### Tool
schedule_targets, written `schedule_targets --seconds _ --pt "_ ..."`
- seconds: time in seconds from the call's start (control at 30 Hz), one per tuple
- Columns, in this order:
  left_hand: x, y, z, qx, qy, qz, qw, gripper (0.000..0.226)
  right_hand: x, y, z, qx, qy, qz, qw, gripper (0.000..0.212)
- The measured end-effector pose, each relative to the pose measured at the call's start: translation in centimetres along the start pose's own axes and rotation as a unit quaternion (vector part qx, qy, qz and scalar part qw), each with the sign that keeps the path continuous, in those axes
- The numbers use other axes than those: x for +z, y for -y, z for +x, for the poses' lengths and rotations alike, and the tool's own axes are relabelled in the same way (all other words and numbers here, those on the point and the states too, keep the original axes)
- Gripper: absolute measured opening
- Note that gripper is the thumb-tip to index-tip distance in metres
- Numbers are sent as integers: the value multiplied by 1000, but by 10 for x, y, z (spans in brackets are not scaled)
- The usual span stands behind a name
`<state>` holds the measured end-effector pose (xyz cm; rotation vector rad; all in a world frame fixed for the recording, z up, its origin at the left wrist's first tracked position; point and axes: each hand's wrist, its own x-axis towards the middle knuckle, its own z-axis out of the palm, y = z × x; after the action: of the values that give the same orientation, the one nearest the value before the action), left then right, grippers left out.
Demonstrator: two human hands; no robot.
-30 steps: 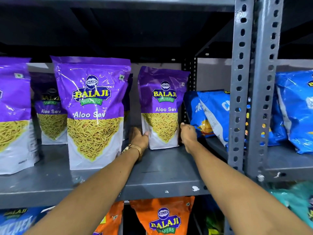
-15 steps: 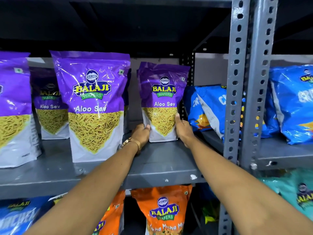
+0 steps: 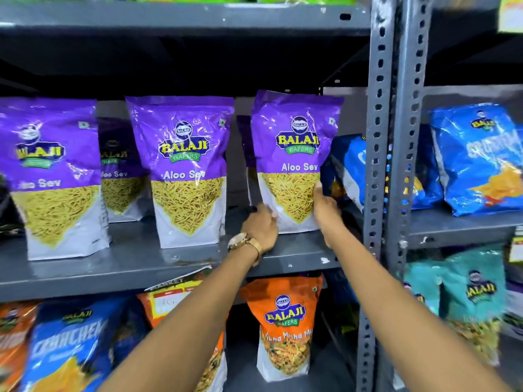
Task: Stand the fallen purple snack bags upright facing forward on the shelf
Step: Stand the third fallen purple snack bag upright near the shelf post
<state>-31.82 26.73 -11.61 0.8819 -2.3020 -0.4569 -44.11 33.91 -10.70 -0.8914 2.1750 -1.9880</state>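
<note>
Three purple Aloo Sev bags stand upright, label forward, along the front of the grey shelf (image 3: 135, 264). The right purple bag (image 3: 294, 142) sits between my hands. My left hand (image 3: 261, 224) presses its lower left corner, and my right hand (image 3: 325, 210) grips its lower right edge. The middle purple bag (image 3: 184, 165) and the left purple bag (image 3: 51, 171) stand free. Another purple bag (image 3: 119, 176) stands further back between those two, and a sliver of one more shows behind the right bag.
Blue snack bags (image 3: 348, 168) lean right beside the held bag. A perforated grey upright post (image 3: 387, 165) bounds the shelf on the right, with more blue bags (image 3: 478, 159) beyond. Orange (image 3: 285, 321), blue and teal bags fill the lower shelf.
The right purple bag has come forward from the back of the shelf toward the front edge, held in both hands. My right hand has shifted from its base up its side.
</note>
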Motion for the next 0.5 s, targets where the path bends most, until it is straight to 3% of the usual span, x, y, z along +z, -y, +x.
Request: schedule_targets --seconds 0.1,0.5 --pt "2 5 -7 17 13 -41 999 30 -1 -9 -15 -45 1 19 999 66" --pt "-6 8 -12 6 12 -89 996 32 -6 -9 -21 -48 2 9 999 67"
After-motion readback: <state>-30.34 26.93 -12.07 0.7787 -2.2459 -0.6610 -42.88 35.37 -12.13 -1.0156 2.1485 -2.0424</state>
